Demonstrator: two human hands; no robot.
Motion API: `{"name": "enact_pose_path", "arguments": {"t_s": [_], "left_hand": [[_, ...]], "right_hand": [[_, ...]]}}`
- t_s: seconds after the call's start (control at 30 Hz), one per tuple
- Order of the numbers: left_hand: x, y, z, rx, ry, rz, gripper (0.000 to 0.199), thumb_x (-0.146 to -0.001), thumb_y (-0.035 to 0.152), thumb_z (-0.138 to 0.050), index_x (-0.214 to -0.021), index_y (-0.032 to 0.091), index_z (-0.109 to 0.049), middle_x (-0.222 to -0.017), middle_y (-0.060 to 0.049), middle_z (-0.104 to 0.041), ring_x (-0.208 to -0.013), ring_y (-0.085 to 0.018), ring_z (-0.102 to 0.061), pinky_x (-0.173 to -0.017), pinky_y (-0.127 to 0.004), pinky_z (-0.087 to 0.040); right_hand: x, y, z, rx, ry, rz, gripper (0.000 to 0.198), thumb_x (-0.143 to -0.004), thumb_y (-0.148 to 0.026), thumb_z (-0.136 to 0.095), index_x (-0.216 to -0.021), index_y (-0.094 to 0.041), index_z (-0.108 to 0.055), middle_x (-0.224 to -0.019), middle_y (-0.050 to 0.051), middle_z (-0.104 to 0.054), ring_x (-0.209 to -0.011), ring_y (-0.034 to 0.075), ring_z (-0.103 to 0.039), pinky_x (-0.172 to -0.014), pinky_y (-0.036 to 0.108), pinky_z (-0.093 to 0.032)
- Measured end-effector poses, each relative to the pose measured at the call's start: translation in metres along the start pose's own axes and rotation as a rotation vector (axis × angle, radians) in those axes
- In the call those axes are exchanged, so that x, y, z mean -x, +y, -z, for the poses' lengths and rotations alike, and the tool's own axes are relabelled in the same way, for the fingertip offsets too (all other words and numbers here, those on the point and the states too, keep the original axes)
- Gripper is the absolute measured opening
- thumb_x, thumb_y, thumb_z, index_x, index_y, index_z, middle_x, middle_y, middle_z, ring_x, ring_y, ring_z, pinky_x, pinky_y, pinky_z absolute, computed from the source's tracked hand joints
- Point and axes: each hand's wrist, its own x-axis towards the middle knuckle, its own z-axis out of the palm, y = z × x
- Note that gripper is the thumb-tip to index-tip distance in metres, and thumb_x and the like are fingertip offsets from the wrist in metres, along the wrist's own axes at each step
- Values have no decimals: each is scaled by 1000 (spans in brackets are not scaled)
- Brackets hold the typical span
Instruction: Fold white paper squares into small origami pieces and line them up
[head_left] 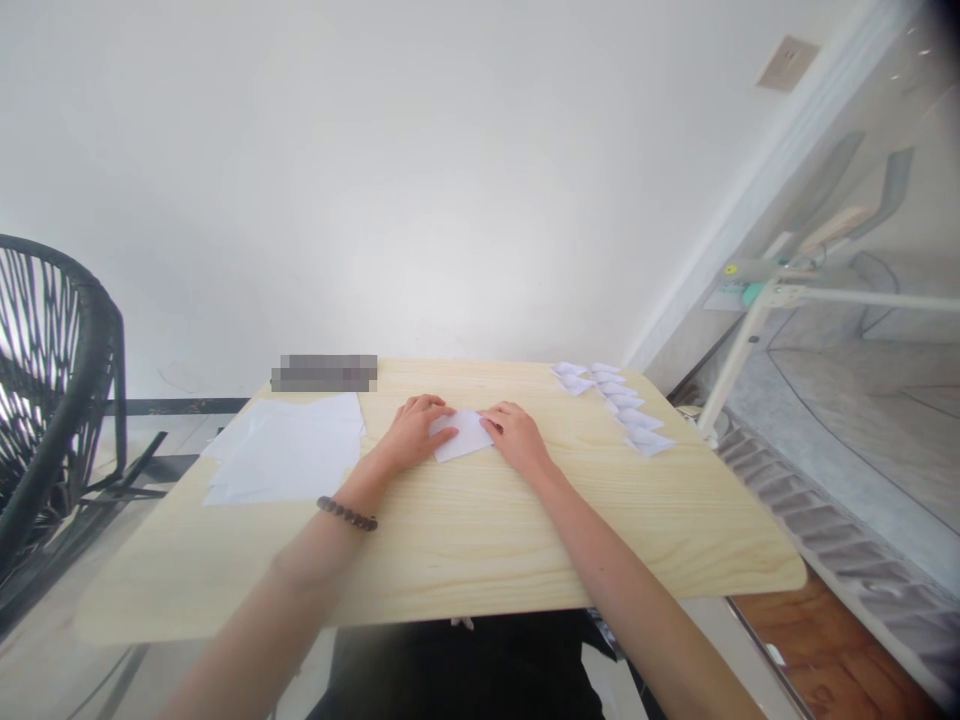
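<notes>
A small piece of folded white paper (463, 436) lies on the table between my hands. My left hand (420, 432) has its thumb on the paper's left part and its fingers at the upper left edge, gripping it. At the right end, my right hand (517, 436) pinches the paper with thumb and fingers curled together. The fold on the far side is partly covered by my fingers. To the left rests a loose stack of white paper sheets (289, 450). Several folded white paper pieces (637, 420) stand in overlapping rows at the right.
The pale wooden table (465, 560) stands against a white wall (450, 180). A blurred-out dark object (324, 373) sits at its back left corner. A black woven chair (67, 380) is on the left, and a white metal frame (742, 350) on the right.
</notes>
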Motion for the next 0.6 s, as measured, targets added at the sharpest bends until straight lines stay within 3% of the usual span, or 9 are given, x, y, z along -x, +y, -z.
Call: {"name": "enact_pose_path", "arguments": {"t_s": [0.3,0.47,0.6], "left_hand": [[0,2,0,61,41,55,32,-78,41,-47,-102,25,-59,-107,-7,-50,-103,-24,-44,-92,-42,-34],[0,1,-1,42,45,44,33,-79,42,-44,-101,25,-62,-107,-8,-50,-103,-24,-44,-92,-41,-33],[-3,0,1,46,32,57,32,-79,40,-45,-98,23,-64,-94,-7,-55,-95,-23,-47,-88,-39,-37]], "right_hand": [[3,-1,5,-53,-77,235,35,-84,-21,-42,-117,-24,-51,-106,5,-56,-97,17,-45,-87,33,-40],[4,4,8,-132,-98,261,34,-85,-21,-42,-117,-25,-52,-109,4,-57,-99,16,-47,-89,35,-39],[4,7,12,-154,-107,257,32,-83,-19,-43,-114,-24,-54,-108,4,-59,-99,16,-49,-89,36,-39]]}}
